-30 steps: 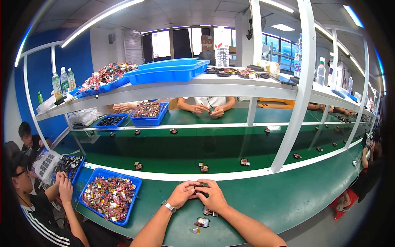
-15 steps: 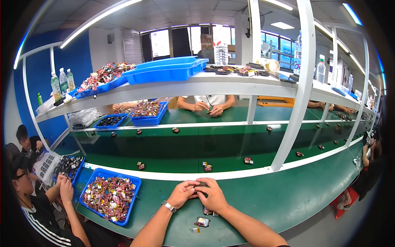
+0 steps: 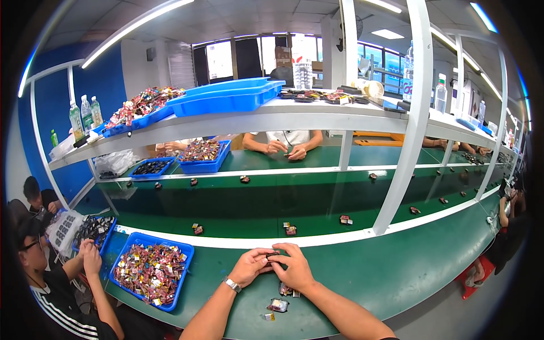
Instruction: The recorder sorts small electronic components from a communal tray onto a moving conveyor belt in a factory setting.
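Over the green bench (image 3: pixel 362 260), my left hand (image 3: pixel 248 268) and my right hand (image 3: pixel 294 270) meet, fingertips closed around a small dark part (image 3: pixel 272 256). Fingers cover most of it, so its exact kind does not show. A watch with a metal band is on my left wrist. Partly under my right hand lies a small reddish electronic piece (image 3: pixel 285 289). Nearer to me is a silver-and-dark electronic piece (image 3: pixel 277 305), and beside it a small yellow-and-silver piece (image 3: pixel 268 317).
To my left stands a blue tray (image 3: pixel 190 252) heaped with small circuit pieces (image 3: pixel 150 272). A co-worker (image 3: pixel 62 289) sits beyond it. A white rail (image 3: pixel 215 242) and post (image 3: pixel 408 124) edge the bench. Behind runs a green belt (image 3: pixel 249 224) carrying small pieces; a shelf (image 3: pixel 238 120) hangs above.
Small pieces on the green belt have shifted slightly to the right. My hands stay nearly in place, still on the small dark part.
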`<state>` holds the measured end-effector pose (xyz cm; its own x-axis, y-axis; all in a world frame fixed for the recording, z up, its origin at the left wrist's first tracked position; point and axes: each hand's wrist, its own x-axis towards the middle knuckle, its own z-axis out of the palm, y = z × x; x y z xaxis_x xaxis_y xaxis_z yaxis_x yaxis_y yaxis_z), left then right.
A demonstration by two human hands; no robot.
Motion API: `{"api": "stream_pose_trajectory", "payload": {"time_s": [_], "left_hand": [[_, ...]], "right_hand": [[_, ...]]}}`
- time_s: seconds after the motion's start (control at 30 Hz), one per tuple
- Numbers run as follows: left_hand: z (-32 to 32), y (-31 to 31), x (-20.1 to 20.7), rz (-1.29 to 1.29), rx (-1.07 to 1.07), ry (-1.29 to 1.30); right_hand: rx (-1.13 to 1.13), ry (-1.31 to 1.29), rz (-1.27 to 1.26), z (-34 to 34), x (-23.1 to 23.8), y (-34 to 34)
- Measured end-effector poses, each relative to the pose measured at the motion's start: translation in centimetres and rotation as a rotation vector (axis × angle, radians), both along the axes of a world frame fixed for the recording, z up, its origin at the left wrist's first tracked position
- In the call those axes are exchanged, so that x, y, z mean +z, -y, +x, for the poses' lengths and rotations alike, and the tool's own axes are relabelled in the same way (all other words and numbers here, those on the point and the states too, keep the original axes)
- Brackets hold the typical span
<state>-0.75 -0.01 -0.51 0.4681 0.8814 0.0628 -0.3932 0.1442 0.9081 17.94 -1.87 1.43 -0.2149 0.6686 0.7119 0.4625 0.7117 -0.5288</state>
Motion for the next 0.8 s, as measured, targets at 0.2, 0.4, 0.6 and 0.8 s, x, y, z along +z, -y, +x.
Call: {"api": "stream_pose_trajectory", "payload": {"time_s": [0.2,0.4,0.6,0.8], "left_hand": [[0.0,0.1,-0.1,-0.024,0.028,-0.024],[0.2,-0.1,-0.2,-0.001,0.095,0.019],[0.7,0.1,0.4,0.0,0.081,-0.073],[0.9,0.4,0.8,-0.028,0.115,-0.108]], "right_hand": [[0.047,-0.075,-0.105,-0.1,-0.6,-0.2],[0.081,-0.015,-0.165,-0.5,-0.4,-0.3],[-0.034,0.025,-0.027,-0.3,0.8,-0.1],[-0.067,0.076,0.086,-0.2,0.2,-0.7]]}}
